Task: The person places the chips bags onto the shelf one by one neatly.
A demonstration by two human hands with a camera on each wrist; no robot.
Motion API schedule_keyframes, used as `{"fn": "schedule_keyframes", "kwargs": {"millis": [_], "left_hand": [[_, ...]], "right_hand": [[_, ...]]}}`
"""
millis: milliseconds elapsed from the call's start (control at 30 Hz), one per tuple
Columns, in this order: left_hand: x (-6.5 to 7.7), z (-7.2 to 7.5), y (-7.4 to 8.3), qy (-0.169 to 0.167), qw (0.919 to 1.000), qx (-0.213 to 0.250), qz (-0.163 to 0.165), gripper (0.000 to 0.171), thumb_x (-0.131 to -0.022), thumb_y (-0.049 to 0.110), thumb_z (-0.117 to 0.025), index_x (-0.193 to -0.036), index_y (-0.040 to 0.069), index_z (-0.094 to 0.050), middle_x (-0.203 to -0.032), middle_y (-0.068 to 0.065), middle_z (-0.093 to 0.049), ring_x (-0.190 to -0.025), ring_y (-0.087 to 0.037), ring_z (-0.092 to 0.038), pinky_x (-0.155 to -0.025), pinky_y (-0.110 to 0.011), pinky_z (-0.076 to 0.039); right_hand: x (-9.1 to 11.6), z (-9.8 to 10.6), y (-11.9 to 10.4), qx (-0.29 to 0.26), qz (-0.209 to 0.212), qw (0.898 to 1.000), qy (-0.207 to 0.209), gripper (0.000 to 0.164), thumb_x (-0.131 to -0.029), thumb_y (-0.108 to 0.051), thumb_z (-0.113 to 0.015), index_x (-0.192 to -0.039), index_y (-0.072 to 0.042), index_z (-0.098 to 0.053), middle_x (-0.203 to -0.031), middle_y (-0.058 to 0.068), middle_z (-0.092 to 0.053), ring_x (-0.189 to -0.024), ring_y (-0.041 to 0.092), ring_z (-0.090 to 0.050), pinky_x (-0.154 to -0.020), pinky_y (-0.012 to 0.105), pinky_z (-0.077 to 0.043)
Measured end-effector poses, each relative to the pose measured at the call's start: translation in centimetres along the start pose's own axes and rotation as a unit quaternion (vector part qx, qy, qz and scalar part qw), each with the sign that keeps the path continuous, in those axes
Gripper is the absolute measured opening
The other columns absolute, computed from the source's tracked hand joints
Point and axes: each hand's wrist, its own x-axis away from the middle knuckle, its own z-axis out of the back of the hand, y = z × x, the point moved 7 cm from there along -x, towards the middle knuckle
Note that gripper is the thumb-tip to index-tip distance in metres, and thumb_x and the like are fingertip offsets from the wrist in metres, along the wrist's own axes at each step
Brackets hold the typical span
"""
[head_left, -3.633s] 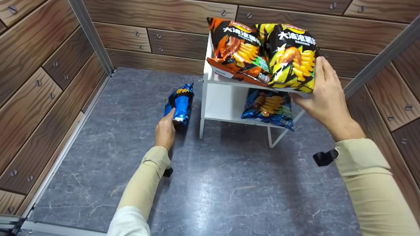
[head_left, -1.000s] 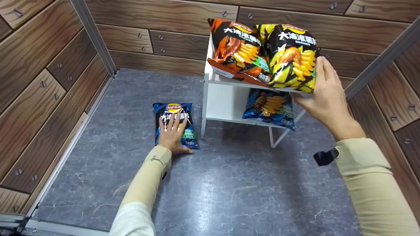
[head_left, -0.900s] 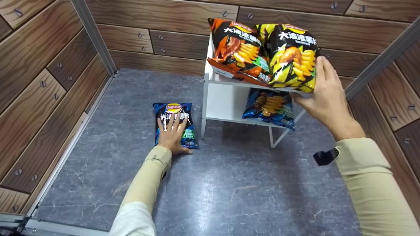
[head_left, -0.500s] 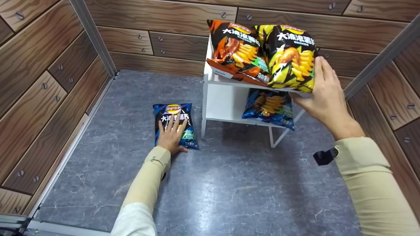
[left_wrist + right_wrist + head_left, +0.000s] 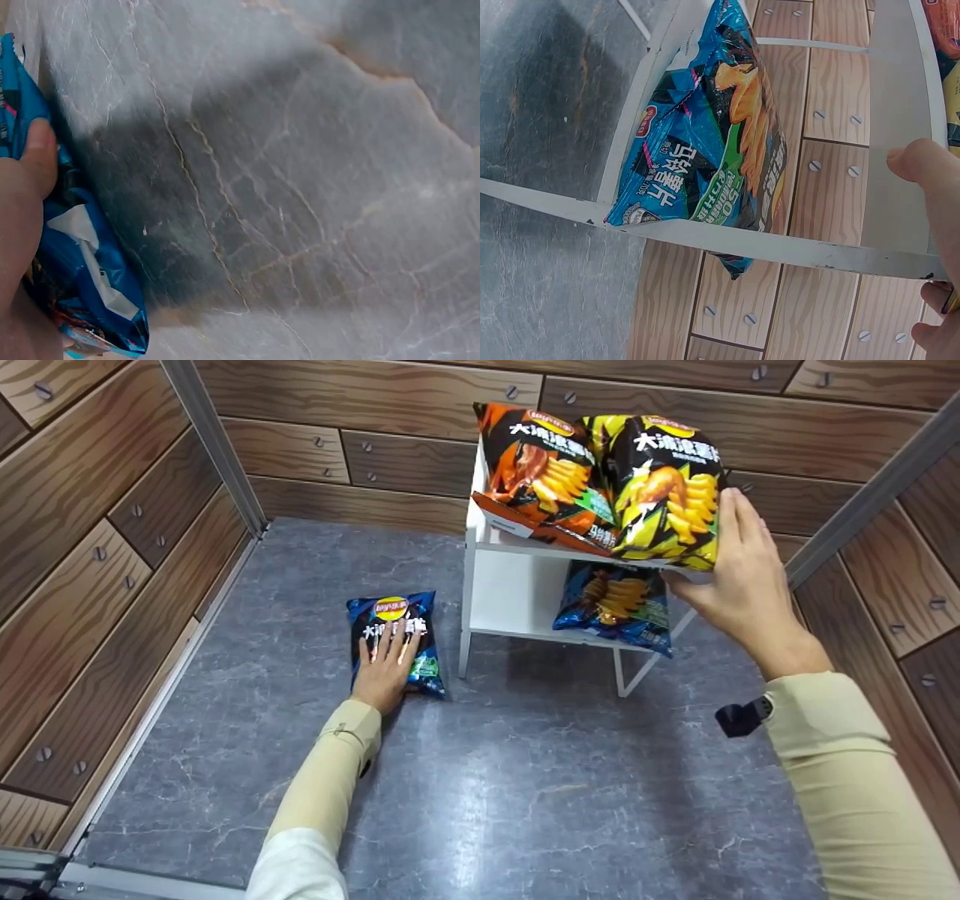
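On the floor left of the white shelf rack (image 5: 466, 585) lies a blue and black bag of potato chips (image 5: 390, 611). My left hand (image 5: 381, 679) holds it from above, fingers across its front; the left wrist view shows the thumb (image 5: 41, 150) pressed against the bag's side. My right hand (image 5: 754, 577) grips the front right corner of the rack's top shelf, thumb under the edge and fingers along the right side of a yellow and black chip bag (image 5: 667, 495). The right wrist view shows that thumb (image 5: 915, 161) by the white panel.
An orange and black chip bag (image 5: 551, 472) leans beside the yellow one on the top shelf. Another blue chip bag (image 5: 615, 604) lies on the lower shelf, right side. Wood-patterned walls (image 5: 405, 457) and metal posts (image 5: 214, 442) enclose the grey marbled floor (image 5: 525, 802).
Earlier the left hand held the blue bag edge-on; the bag then lay flat under spread fingers. Now the thumb has drawn in, and bag and hand have shifted slightly left. The right hand stays put.
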Motion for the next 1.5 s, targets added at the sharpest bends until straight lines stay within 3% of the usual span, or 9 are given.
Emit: {"fn": "schedule_keyframes", "kwargs": {"millis": [133,333,667,1000,1233,1500], "left_hand": [[0.1,0.2,-0.3,-0.005,1.0,0.003,0.005,0.079,-0.075,0.006,-0.064,-0.143,0.015,-0.024,-0.149,-0.013,-0.02,-0.137,-0.031,-0.019,-0.1,-0.063,-0.024],[0.3,0.8,-0.8,-0.024,0.9994,0.023,0.004,0.079,-0.078,-0.004,-0.058,-0.144,0.013,-0.019,-0.15,-0.013,-0.016,-0.138,-0.03,-0.015,-0.102,-0.06,-0.024],[1.1,2.8,-1.7,0.018,0.9979,0.059,-0.021,0.077,-0.072,-0.008,-0.059,-0.141,0.011,-0.03,-0.146,-0.014,-0.027,-0.134,-0.032,-0.026,-0.1,-0.057,-0.031],[2.5,5.4,-2.3,0.078,0.9869,0.129,-0.058,0.072,-0.069,-0.017,-0.055,-0.135,0.004,-0.039,-0.139,-0.021,-0.036,-0.128,-0.037,-0.034,-0.102,-0.05,-0.033],[3.9,7.2,-2.4,0.055,0.9833,0.164,-0.055,0.073,-0.073,-0.017,-0.054,-0.138,0.012,-0.035,-0.142,-0.014,-0.035,-0.131,-0.031,-0.032,-0.096,-0.048,-0.04],[6.0,9.8,-1.9,0.043,0.9821,0.165,-0.08,0.085,-0.066,-0.02,-0.058,-0.139,0.016,-0.034,-0.143,-0.011,-0.034,-0.129,-0.029,-0.035,-0.088,-0.045,-0.047]], "right_hand": [[-0.1,0.0,-0.1,0.0,0.002,1.0,0.001,0.106,-0.065,-0.032,-0.077,-0.144,-0.003,-0.012,-0.148,0.018,-0.015,-0.135,0.035,-0.019,-0.112,0.046,-0.013],[-0.2,0.0,-0.1,-0.003,0.002,1.0,0.004,0.106,-0.065,-0.032,-0.077,-0.144,-0.004,-0.012,-0.148,0.018,-0.016,-0.134,0.035,-0.02,-0.111,0.047,-0.015],[-0.2,0.0,-0.2,-0.003,0.005,1.0,0.008,0.105,-0.065,-0.033,-0.076,-0.144,-0.004,-0.013,-0.148,0.018,-0.017,-0.134,0.036,-0.021,-0.111,0.047,-0.015],[-0.2,0.1,-0.1,-0.002,0.009,1.0,0.016,0.105,-0.064,-0.032,-0.076,-0.143,-0.002,-0.015,-0.146,0.02,-0.02,-0.133,0.037,-0.023,-0.111,0.047,-0.016],[-0.1,0.1,0.1,-0.001,0.01,1.0,0.019,0.104,-0.064,-0.033,-0.076,-0.143,-0.003,-0.015,-0.146,0.02,-0.02,-0.132,0.038,-0.024,-0.11,0.048,-0.019],[0.0,0.1,0.0,-0.001,0.006,1.0,0.017,0.104,-0.065,-0.033,-0.076,-0.143,-0.003,-0.014,-0.146,0.019,-0.02,-0.131,0.039,-0.024,-0.108,0.051,-0.02]]}}
